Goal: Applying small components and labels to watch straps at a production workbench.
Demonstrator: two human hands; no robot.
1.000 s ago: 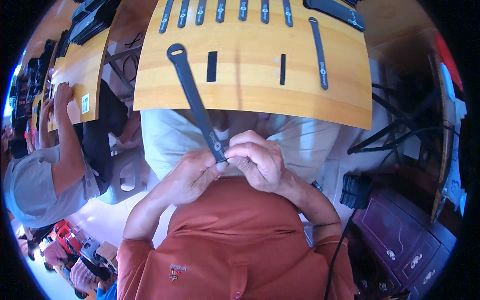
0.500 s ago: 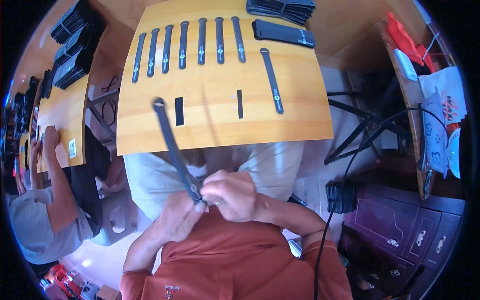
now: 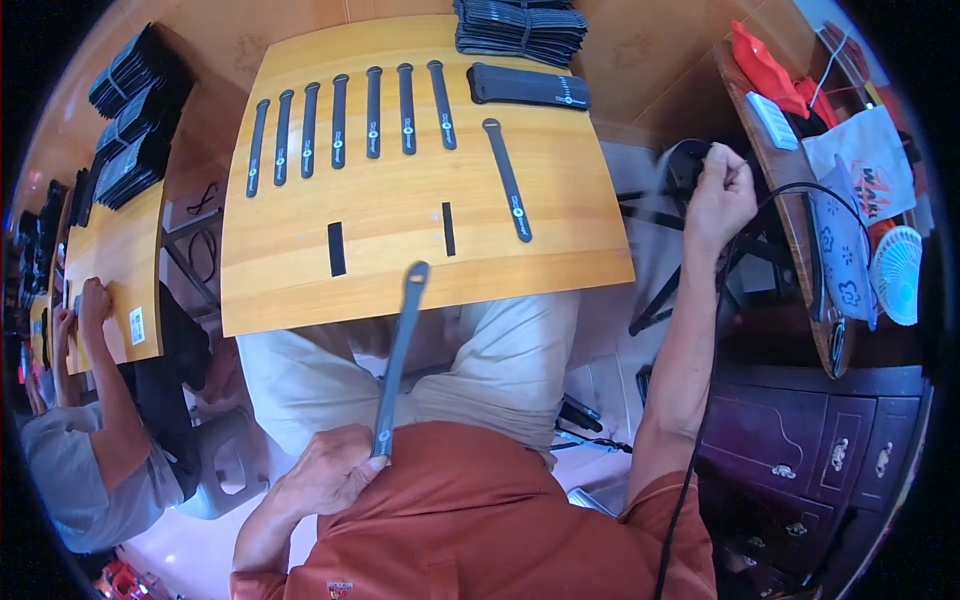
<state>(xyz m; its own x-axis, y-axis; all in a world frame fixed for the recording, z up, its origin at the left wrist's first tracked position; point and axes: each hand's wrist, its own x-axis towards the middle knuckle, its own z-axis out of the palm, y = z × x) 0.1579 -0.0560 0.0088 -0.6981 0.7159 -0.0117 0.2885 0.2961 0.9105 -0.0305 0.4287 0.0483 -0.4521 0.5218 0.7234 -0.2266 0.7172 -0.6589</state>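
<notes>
The right hand has let go of the grey strap and reached out to a dark blurred object beside the table, fist closed. The left hand alone pinches the strap's lower end at chest height.

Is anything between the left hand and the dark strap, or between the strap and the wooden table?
Nothing visible. The left hand already grips the dark strap at its lower end; its upper tip overlaps the wooden table front edge. The right hand is away, on a dark blurred object.
</notes>
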